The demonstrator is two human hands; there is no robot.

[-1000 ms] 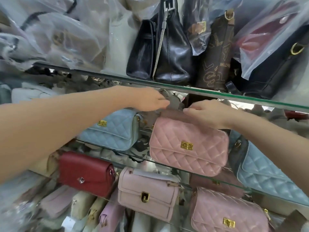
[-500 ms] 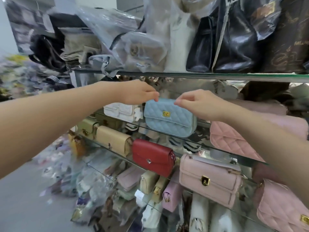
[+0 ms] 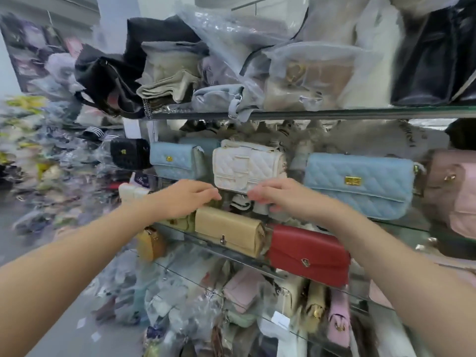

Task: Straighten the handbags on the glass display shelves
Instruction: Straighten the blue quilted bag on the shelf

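A white quilted handbag (image 3: pixel 248 166) stands on the middle glass shelf (image 3: pixel 401 222), between a small light-blue quilted bag (image 3: pixel 175 162) and a larger light-blue quilted bag (image 3: pixel 360 182). My left hand (image 3: pixel 188 198) and my right hand (image 3: pixel 278 195) hover just below the white bag's bottom edge, fingers loosely curled, holding nothing. Whether the fingertips touch the bag I cannot tell. Under my hands, on the lower shelf, lie a tan handbag (image 3: pixel 229 230) and a red handbag (image 3: pixel 309 253).
The top glass shelf (image 3: pixel 309 113) carries plastic-wrapped bags and a black bag (image 3: pixel 427 68). A black quilted bag (image 3: pixel 130 153) sits at the shelf's left end, a pink bag (image 3: pixel 456 191) at the right. Small pink and beige bags fill the bottom shelf. Blurred goods crowd the left.
The view has swung left along the shelves. My hands left the pink bag, passed the larger light-blue bag and now sit lower, under the white quilted bag.
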